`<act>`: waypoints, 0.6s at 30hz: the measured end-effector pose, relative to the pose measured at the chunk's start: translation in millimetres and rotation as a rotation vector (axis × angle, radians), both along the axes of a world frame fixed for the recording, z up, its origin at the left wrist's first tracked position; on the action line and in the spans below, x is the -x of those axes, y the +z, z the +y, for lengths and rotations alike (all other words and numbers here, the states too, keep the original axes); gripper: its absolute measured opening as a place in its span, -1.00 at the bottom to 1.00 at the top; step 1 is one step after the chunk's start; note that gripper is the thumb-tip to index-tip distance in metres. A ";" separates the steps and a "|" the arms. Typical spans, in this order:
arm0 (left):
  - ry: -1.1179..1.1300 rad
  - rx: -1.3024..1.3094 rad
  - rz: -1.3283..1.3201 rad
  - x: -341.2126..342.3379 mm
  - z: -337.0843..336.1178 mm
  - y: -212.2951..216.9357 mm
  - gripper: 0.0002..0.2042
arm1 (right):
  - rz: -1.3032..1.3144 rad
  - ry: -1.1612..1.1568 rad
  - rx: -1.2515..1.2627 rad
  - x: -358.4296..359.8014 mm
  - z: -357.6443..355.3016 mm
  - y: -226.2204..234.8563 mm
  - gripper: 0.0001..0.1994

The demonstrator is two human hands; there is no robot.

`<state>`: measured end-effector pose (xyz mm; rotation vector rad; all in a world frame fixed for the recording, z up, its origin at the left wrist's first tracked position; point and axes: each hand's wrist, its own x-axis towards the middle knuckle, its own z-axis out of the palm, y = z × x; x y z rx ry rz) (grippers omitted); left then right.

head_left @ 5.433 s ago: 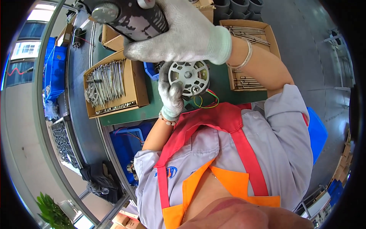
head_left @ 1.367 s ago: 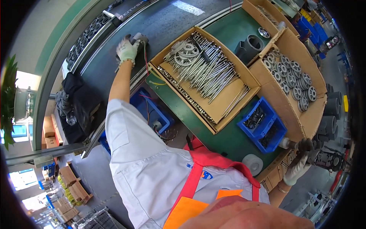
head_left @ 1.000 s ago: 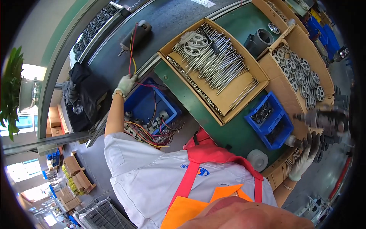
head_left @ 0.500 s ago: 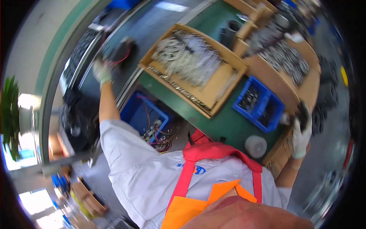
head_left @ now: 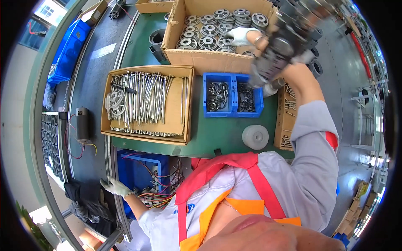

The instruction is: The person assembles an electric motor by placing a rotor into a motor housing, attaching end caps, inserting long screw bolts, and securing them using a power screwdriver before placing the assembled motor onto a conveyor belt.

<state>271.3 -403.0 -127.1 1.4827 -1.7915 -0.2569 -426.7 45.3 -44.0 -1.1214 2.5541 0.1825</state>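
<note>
Discs point(head_left: 209, 30): many left in carton point(head_left: 209, 60); my right hand point(head_left: 240, 37) over them, grip unclear; left hand point(head_left: 115, 187) loosely spread, empty; motor point(head_left: 82, 125) already on belt point(head_left: 93, 77).

Dull metal discs point(head_left: 209, 30) at twelve o'clock, shiny metal rods point(head_left: 144, 98) at ten, smooth plastic tray point(head_left: 233, 95) at one

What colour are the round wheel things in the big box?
The round wheels are silvery grey; the head view shows them.
</note>
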 end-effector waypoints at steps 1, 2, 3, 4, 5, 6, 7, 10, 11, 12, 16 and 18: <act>-0.043 -0.024 0.143 2.2 26.4 8.5 -0.55 | -0.013 0.065 -0.065 -36.0 -20.1 38.4 -0.48; -0.116 -0.039 0.291 15.4 43.5 18.1 -0.60 | 0.001 0.047 -0.083 -38.3 -19.8 42.5 -0.48; -0.102 -0.038 0.297 20.8 62.3 25.0 -0.60 | 0.012 0.051 -0.098 -36.5 -25.2 39.5 -0.47; -0.244 0.057 0.286 29.9 76.4 33.0 -0.62 | -0.046 0.034 -0.137 -19.2 -23.9 16.9 -0.39; -0.369 0.149 0.263 35.2 94.6 42.2 -0.64 | -0.055 0.068 -0.178 -23.2 -28.0 14.8 -0.16; -0.437 0.128 0.274 51.7 110.4 52.9 -0.67 | -0.013 0.051 -0.187 -28.1 -23.8 14.6 -0.13; -0.514 0.129 0.280 69.6 123.9 63.8 -0.69 | 0.022 0.034 -0.195 -34.1 -19.8 14.4 -0.09; -0.713 0.092 0.324 121.5 165.5 82.6 -0.74 | 0.133 0.129 -0.340 -35.4 -21.9 22.4 -0.36; -0.805 0.079 0.350 139.6 178.8 88.7 -0.76 | 0.122 0.115 -0.378 -31.7 -21.6 23.2 -0.46; -0.971 0.012 0.366 166.9 181.1 95.3 -0.76 | 0.135 0.066 -0.344 -42.6 8.7 40.7 -0.49; -1.524 0.114 0.139 248.8 224.9 136.9 -0.75 | 0.382 0.185 -0.022 -72.7 83.9 78.8 -0.62; -1.651 0.180 0.024 280.6 247.0 141.4 -0.77 | 0.476 -0.067 0.272 -97.0 140.4 97.8 -0.67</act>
